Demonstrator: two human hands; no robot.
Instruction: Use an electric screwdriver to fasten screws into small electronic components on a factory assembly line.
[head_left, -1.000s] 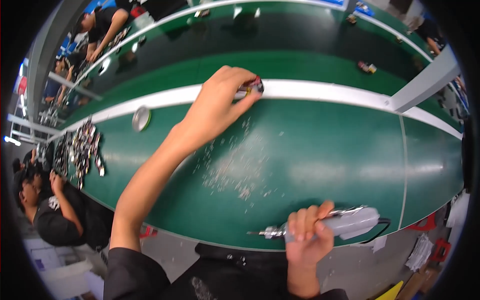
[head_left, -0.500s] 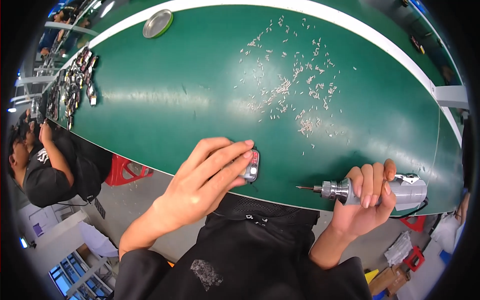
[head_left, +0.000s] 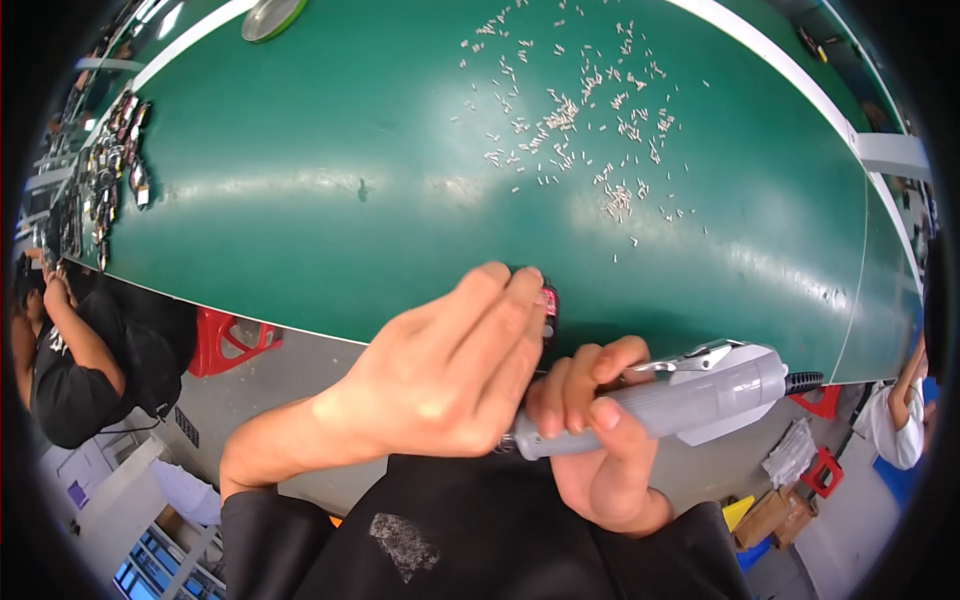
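Observation:
A small dark device with a red patch [head_left: 550, 302] peeks out past the fingertips of my left hand [head_left: 450, 365]. Those fingers are closed around it near the table's front edge, and most of it is hidden. My right hand [head_left: 590, 425] grips a grey electric screwdriver [head_left: 690, 400] with a metal lever along its side. The tool lies almost level, its nose end pointing left toward my left hand. Its bit is out of sight behind the left hand, so I cannot tell whether it touches the device.
Many small metal pins or screws [head_left: 562, 112] lie scattered over the green table [head_left: 300, 240]. A round green-rimmed tin [head_left: 272, 18] stands at the far edge. Dark small devices [head_left: 105, 180] are heaped at the left end. A person [head_left: 80, 350] sits there beside a red stool [head_left: 225, 340].
My right hand has brought the screwdriver left, up against my left hand. The left hand and device have shifted slightly right. The view has tilted, so the tabletop things appear higher.

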